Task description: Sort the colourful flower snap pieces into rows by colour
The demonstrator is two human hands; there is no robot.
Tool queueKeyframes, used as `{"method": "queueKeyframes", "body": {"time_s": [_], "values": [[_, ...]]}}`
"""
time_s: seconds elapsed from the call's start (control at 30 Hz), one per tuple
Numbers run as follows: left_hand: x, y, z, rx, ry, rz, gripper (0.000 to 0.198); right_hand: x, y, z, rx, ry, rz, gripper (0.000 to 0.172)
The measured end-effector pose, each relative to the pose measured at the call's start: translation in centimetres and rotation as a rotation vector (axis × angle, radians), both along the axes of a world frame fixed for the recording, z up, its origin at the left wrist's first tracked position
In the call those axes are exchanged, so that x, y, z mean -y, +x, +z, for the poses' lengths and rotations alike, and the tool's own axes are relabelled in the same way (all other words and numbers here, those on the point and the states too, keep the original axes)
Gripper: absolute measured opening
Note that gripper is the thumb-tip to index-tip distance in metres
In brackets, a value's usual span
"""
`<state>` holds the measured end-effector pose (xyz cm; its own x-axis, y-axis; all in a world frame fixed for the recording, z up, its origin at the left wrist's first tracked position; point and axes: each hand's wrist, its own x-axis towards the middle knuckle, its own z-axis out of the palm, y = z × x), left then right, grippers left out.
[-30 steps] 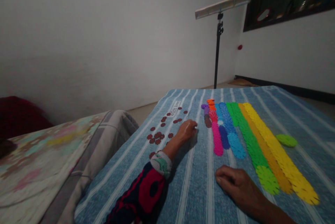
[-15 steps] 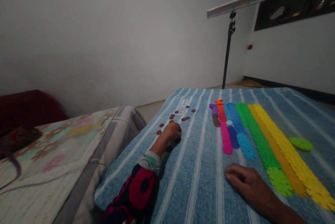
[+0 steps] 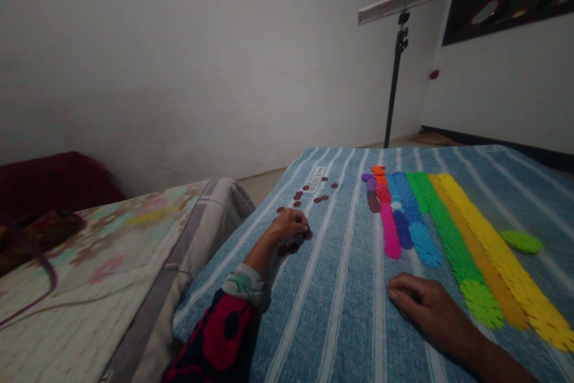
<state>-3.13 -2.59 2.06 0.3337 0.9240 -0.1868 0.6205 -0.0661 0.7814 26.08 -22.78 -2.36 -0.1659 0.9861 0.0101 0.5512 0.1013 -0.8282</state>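
Note:
My left hand [image 3: 289, 224] is closed in a pinch low over the striped blue cloth, with a small brown notched disc [image 3: 308, 233] at its fingertips. More brown discs [image 3: 298, 196] lie scattered around it, some beyond the hand and a couple just below the wrist. My right hand [image 3: 419, 299] rests on the cloth with its fingers curled in; whatever may be inside them is hidden. Beyond it lie overlapping rows of notched discs sorted by colour: a pink row [image 3: 391, 233], a blue row [image 3: 408, 198], a green row [image 3: 452, 239] and a yellow row [image 3: 502, 263].
A lime-green disc pile [image 3: 521, 242] sits right of the yellow row. Printed letters [image 3: 316, 180] mark the cloth [image 3: 332, 287] near the scattered discs. At left stands a bed with a floral cover [image 3: 112, 251]. Behind the table rises a black stand [image 3: 394, 72] bearing a light panel.
My left hand has shifted slightly left and down, and a brown disc now shows at its fingertips. My right hand stays curled in place. The view has moved a little.

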Motion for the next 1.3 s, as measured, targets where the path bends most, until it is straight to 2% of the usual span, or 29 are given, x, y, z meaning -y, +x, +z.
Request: {"method": "queueKeyframes", "body": {"time_s": [0.07, 0.23, 0.47, 0.57, 0.7, 0.87, 1.03, 1.17, 1.3], "values": [[0.5, 0.0, 0.0, -0.035, -0.012, -0.005, 0.006, 0.0, 0.1, -0.2, 0.000, -0.005, -0.003, 0.030], [1.0, 0.4, -0.3, -0.284, 0.134, 0.035, 0.008, 0.0, 0.2, -0.4, 0.013, 0.009, -0.007, 0.029], [1.6, 0.1, 0.2, -0.312, 0.168, -0.064, 0.013, 0.1, 0.2, -0.4, 0.022, -0.003, -0.005, 0.030], [1.6, 0.4, 0.1, -0.338, 0.176, -0.049, 0.010, 0.1, 0.2, -0.3, 0.027, 0.001, -0.008, 0.030], [1.6, 0.5, -0.3, -0.260, 0.148, 0.004, 0.011, 0.1, 0.2, -0.1, 0.025, 0.021, -0.017, 0.028], [2.5, -1.2, -0.1, -0.112, 0.020, 0.063, 0.014, 0.2, 0.3, -0.2, 0.008, 0.019, -0.009, 0.028], [3.5, -2.8, -0.1, -0.111, 0.019, 0.032, 0.014, 0.2, 0.3, -0.4, -0.044, 0.034, -0.025, 0.027], [3.7, -3.0, -0.1, -0.255, 0.128, -0.043, 0.005, 0.3, 0.2, -0.3, -0.039, 0.057, -0.045, 0.026], [4.2, -2.6, 0.8, -0.469, 0.234, -0.113, 0.010, 0.3, 0.3, -0.4, 0.002, 0.034, -0.010, 0.029]]}}
